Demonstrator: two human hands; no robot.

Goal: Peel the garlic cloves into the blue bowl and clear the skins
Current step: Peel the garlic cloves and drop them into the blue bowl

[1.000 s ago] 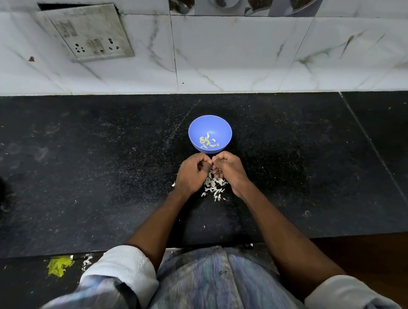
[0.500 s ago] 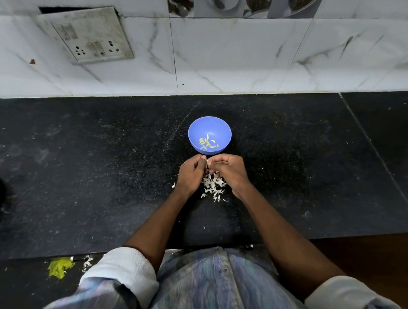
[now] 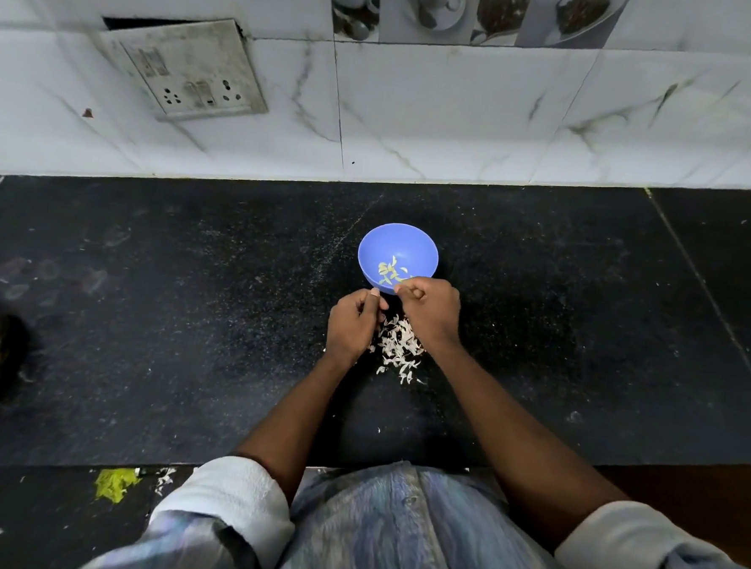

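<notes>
Garlic cloves (image 3: pixel 390 273) lie in the blue bowl (image 3: pixel 420 249) on the black counter (image 3: pixel 187 316). Both hands are curled. The right hand (image 3: pixel 429 311) reaches over the bowl's near rim. The left hand (image 3: pixel 354 322) is beside the skins (image 3: pixel 398 349). I cannot tell what they hold.

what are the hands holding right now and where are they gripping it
Cannot be told. Both the left hand and right hand have curled fingers near the blue bowl, but anything pinched is hidden.

The right hand (image 3: pixel 429 311), earlier pressed against the left hand (image 3: pixel 354 322) above the skins (image 3: pixel 398 347), has parted from it and reached to the near rim of the bowl (image 3: pixel 397 257), fingers still curled.
</notes>
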